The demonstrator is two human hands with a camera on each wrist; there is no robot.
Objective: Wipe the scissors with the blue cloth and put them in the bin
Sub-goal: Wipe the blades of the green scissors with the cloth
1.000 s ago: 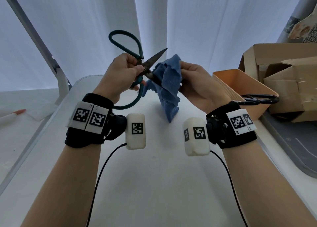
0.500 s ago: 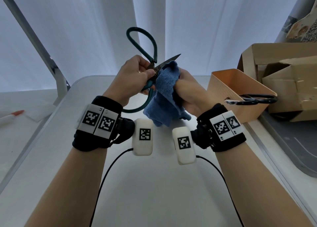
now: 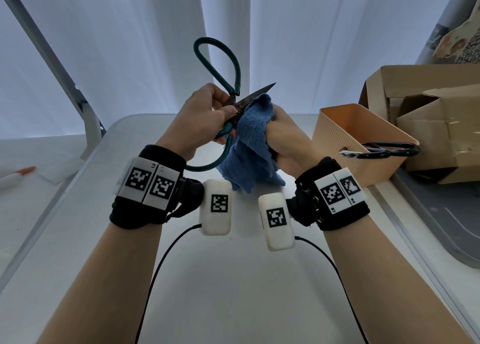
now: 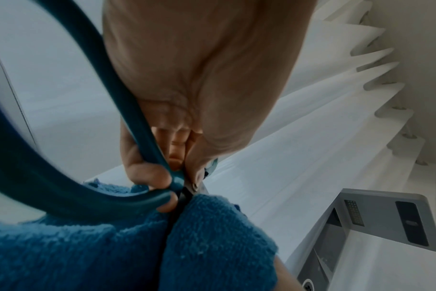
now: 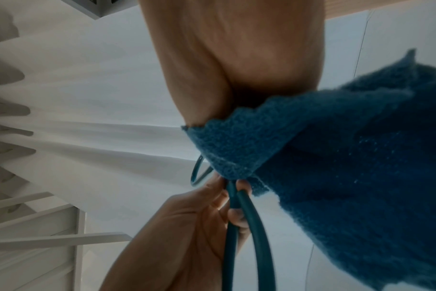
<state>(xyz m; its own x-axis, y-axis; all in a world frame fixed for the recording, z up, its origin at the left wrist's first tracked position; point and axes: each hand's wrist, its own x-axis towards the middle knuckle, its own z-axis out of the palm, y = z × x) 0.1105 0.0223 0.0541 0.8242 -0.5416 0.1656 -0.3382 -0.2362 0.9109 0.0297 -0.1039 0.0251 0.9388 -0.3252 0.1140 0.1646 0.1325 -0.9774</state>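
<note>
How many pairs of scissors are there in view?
2. The green-handled scissors are gripped near the pivot by the left hand, against the blue cloth. The black-handled scissors lie across the rim of the orange bin. More may be hidden inside.

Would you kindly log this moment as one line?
left hand: grips green scissors | right hand: blue cloth on blade | bin: holds black scissors

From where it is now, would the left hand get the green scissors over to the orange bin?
Probably yes. The left hand grips the green scissors near the pivot; the orange bin stands open-topped to the right. The right hand and blue cloth lie between.
</note>
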